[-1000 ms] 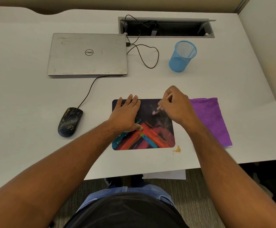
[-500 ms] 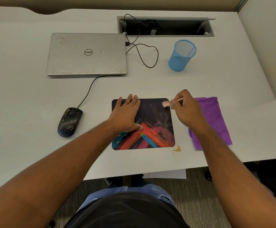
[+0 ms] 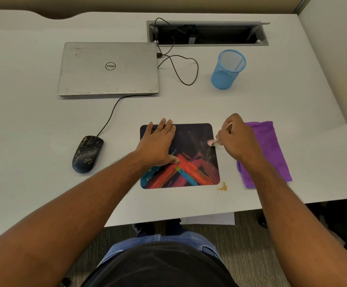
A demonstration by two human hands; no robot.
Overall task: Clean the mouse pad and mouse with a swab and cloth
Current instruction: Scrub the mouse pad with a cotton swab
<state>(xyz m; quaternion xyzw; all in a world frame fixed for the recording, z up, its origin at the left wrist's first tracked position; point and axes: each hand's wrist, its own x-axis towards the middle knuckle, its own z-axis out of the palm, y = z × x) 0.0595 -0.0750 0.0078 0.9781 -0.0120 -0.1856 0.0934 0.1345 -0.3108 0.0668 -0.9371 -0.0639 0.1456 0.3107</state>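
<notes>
Early stage: left hand point(image 3: 158, 143) flat, pinning mouse pad point(image 3: 197, 162) on desk point(image 3: 44, 125); right hand point(image 3: 236, 141) pinching swab point(image 3: 210, 143) at pad's right edge. Speckled mouse point(image 3: 87, 154) and cloth point(image 3: 272, 146) untouched.

Soft, even overhead light is washing the white desk point(image 3: 44, 125), casting only faint shadows. Wide-angle distortion is bowing the edges; the swab tip point(image 3: 210, 143) is blurring slightly.

desk point(image 3: 44, 125): white | on it: laptop point(image 3: 108, 68), mouse point(image 3: 87, 154), mouse pad point(image 3: 191, 162), cloth point(image 3: 270, 150), mesh cup point(image 3: 227, 69)
</notes>
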